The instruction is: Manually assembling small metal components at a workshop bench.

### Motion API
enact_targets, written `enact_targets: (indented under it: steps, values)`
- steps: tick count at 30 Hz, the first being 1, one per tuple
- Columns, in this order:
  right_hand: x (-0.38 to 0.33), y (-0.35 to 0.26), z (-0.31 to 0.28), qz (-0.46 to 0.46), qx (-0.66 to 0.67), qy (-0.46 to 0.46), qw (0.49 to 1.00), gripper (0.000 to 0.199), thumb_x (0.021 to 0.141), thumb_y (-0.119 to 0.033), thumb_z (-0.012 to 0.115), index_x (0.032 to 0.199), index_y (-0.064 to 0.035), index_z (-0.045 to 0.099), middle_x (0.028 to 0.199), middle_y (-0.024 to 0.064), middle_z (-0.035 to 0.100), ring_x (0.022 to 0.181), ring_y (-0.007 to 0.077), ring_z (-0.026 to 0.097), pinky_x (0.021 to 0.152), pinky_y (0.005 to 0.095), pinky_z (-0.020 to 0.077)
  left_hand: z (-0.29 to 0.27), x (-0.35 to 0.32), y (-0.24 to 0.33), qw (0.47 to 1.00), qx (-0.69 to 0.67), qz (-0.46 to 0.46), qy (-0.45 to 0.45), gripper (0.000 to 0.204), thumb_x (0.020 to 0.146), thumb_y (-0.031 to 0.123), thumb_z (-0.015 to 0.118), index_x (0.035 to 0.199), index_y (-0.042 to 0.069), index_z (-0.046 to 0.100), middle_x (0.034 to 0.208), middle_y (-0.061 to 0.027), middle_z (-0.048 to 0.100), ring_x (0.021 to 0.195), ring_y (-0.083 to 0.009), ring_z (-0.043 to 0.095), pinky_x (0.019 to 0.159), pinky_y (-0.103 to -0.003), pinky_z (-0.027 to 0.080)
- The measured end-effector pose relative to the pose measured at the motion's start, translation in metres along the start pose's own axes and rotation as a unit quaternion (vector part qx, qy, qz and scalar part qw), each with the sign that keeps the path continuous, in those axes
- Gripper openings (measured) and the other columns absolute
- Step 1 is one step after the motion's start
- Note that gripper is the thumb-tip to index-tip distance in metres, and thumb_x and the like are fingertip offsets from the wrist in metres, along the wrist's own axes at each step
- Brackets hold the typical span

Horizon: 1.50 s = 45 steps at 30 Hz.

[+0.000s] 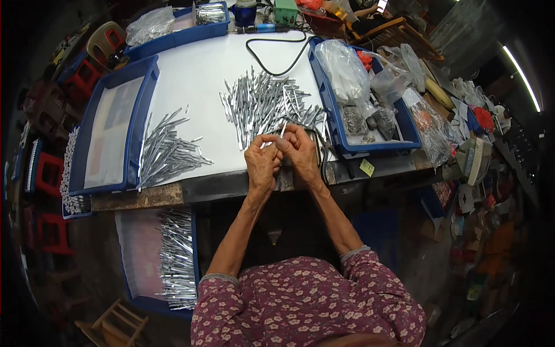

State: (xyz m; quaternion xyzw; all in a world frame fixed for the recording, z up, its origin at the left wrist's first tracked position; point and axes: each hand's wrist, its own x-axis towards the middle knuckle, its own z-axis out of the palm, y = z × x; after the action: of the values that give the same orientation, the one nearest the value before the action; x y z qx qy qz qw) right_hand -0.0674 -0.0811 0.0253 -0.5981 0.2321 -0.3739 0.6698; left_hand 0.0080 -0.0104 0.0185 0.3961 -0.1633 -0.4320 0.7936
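My left hand and my right hand meet at the near edge of the white work surface. Between their fingertips is a slim silvery metal strip, pinched by both; its lower end is hidden by the fingers. Just beyond lies a large heap of similar metal strips. A smaller pile of strips is to the left. Beside my right hand, dark-handled pliers rest near the table edge.
A blue tray lined with paper stands left; another blue tray at right holds plastic bags. A black cable loops at the back. Below the table, a blue tray holds many strips. Red stools stand at left.
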Motion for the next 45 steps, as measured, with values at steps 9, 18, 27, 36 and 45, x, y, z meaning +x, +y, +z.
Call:
enact_targets:
  steps: [9,18,27,36,45]
  values:
    - [0.0,0.006,0.006,-0.059,-0.037,0.018,0.997,0.031,0.083,-0.009,0.058,0.107,0.0055,0.043,0.07,0.0015,0.052,0.057,0.0051,0.047,0.051,0.0175,0.0385,-0.004,0.0,0.0,1.0,0.001,-0.002,0.003,0.008,0.082,0.0,0.048,0.09,-0.003,0.049,0.056,-0.0012,0.048,0.038,-0.0007,0.029,0.033,-0.016,0.019]
    - [0.003,0.01,0.015,-0.103,-0.11,0.065,0.986,0.03,0.084,-0.005,0.051,0.109,0.007,0.042,0.068,0.0004,0.049,0.056,0.0031,0.042,0.049,0.0165,0.0356,-0.001,0.0,-0.01,0.999,0.038,0.022,0.02,0.009,0.083,0.004,0.049,0.091,0.0,0.047,0.056,0.0027,0.045,0.041,-0.0005,0.03,0.035,-0.016,0.021]
    - [0.015,0.02,0.018,-0.208,-0.282,0.137,0.926,0.025,0.084,-0.01,0.047,0.103,0.0069,0.048,0.062,0.0078,0.05,0.056,0.0164,0.05,0.052,0.0311,0.0428,-0.001,0.007,-0.012,0.983,0.152,0.092,0.054,0.004,0.082,0.001,0.047,0.08,-0.002,0.05,0.058,0.0036,0.046,0.049,-0.0019,0.037,0.042,-0.018,0.03]
    - [0.011,0.006,-0.006,-0.08,-0.244,0.045,0.965,0.029,0.086,-0.009,0.049,0.11,0.0061,0.049,0.066,-0.0039,0.043,0.06,0.0042,0.039,0.053,0.0191,0.0342,-0.049,0.049,0.023,0.893,0.4,0.183,0.096,0.014,0.081,0.009,0.043,0.09,-0.001,0.049,0.059,-0.0063,0.053,0.052,-0.0104,0.049,0.048,-0.024,0.039]
    - [0.003,0.014,-0.05,-0.106,-0.481,0.007,0.87,0.015,0.08,-0.005,0.05,0.091,0.0025,0.057,0.078,0.0132,0.061,0.065,0.0182,0.058,0.059,0.0292,0.044,-0.089,0.113,0.034,0.694,0.672,0.216,0.138,0.029,0.068,-0.005,0.046,0.097,-0.006,0.048,0.09,-0.0281,0.051,0.078,-0.0385,0.054,0.07,-0.044,0.045]
